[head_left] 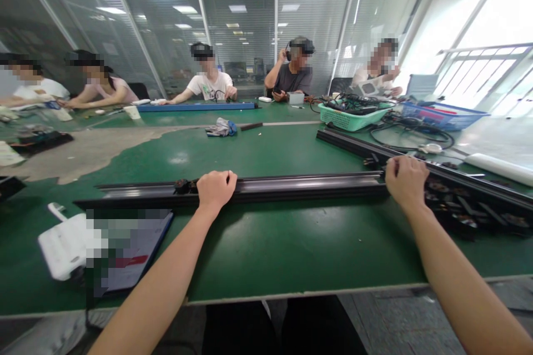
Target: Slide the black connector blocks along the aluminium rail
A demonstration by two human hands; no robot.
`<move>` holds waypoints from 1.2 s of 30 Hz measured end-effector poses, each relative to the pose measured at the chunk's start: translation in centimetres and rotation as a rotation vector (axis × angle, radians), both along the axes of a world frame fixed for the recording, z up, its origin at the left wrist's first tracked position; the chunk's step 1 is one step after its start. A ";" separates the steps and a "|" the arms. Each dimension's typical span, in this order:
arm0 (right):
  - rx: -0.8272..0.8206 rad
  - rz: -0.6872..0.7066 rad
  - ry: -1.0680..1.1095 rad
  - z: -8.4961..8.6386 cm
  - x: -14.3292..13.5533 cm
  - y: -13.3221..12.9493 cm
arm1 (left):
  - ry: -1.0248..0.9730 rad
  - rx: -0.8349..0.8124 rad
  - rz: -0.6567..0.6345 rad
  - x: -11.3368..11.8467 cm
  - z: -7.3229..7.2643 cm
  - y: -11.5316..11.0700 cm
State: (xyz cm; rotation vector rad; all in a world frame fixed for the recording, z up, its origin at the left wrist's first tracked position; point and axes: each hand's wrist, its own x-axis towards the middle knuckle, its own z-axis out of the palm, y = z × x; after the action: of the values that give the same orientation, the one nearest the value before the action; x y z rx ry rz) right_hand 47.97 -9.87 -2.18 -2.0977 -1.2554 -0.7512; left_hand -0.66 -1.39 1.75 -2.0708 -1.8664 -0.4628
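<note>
Fingers of the left hand (215, 188): closed over the black channelled rail (308, 187), left of its middle. Fingers of the right hand (407, 175): curled closed on its right end, tips hidden. Rail: lengthwise on the green bench (316, 249), bright inner trough, small dark fitting (181, 186) beside the left hand. Handling, as judged: stiff, long, modest weight, smooth and perhaps slippery; best held by the outer edges, hands well apart.

The long black metal channel (300, 187) lies flat, its shiny trough facing up.
</note>
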 end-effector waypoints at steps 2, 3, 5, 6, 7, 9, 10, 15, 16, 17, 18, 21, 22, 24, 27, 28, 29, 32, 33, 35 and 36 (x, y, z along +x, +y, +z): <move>-0.004 0.060 -0.016 0.1 -1.5 -0.2 | 0.001 0.009 -0.020 -0.1 0.2 -0.3; -0.011 0.094 -0.031 0.2 -2.3 -0.2 | 0.000 0.014 -0.023 -0.2 0.2 -0.5; -0.034 0.158 -0.074 0.5 -4.1 -0.3 | 0.002 0.008 -0.039 -0.3 0.4 -0.9; -0.049 0.192 -0.102 0.7 -5.0 -0.4 | 0.004 0.010 -0.051 -0.4 0.4 -1.2; -0.062 0.231 -0.128 0.9 -6.0 -0.4 | 0.004 0.018 -0.062 -0.4 0.5 -1.4; -0.089 0.319 -0.164 1.4 -8.0 -0.4 | 0.013 0.033 -0.078 -0.5 0.7 -2.0; -0.101 0.366 -0.174 1.7 -9.0 -0.4 | 0.019 0.043 -0.088 -0.5 0.8 -2.3; -0.131 0.569 -0.140 2.9 -13.6 -0.6 | -0.070 0.138 -0.013 -1.0 1.6 -3.2; -0.130 0.599 -0.125 3.0 -14.4 -0.7 | -0.097 0.157 0.038 -1.3 1.7 -3.2; -0.131 0.626 -0.110 3.1 -15.1 -0.7 | -0.122 0.173 0.093 -1.6 1.7 -3.1; -0.136 0.653 -0.094 3.0 -15.7 -0.8 | -0.143 0.174 0.148 -1.9 1.7 -3.0; -0.174 0.723 -0.049 2.6 -17.6 -1.0 | -0.173 0.135 0.283 -2.6 1.3 -2.5; -0.198 0.748 -0.037 2.5 -18.3 -1.0 | -0.174 0.139 0.288 -2.7 1.2 -2.4; -0.253 0.810 -0.018 2.2 -20.0 -1.0 | -0.181 0.141 0.281 -2.8 0.9 -2.2; -0.284 0.927 -0.039 2.2 -23.5 -0.9 | -0.180 0.124 0.263 -2.8 0.7 -2.1; -0.291 0.977 -0.051 2.3 -24.9 -0.7 | -0.180 0.116 0.257 -2.8 0.7 -2.1; -0.289 1.018 -0.056 2.5 -26.4 -0.5 | -0.179 0.108 0.252 -2.8 0.7 -2.1; -0.266 1.101 -0.062 3.2 -31.1 0.6 | -0.170 0.105 0.243 -2.8 0.6 -2.3; -0.250 1.105 -0.056 3.4 -32.6 1.0 | -0.160 0.120 0.239 -2.9 0.6 -2.3; -0.240 1.114 -0.033 3.8 -35.2 2.0 | -0.148 0.129 0.246 -3.0 0.5 -2.4; -0.242 1.129 -0.019 3.9 -36.2 2.4 | -0.144 0.123 0.252 -3.0 0.5 -2.4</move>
State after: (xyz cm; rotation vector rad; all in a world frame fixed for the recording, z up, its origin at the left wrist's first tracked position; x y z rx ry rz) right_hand 11.73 -7.44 1.69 -1.1627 -2.2538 -0.0942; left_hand -3.68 -3.84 2.22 -1.7344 -2.0887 -0.6573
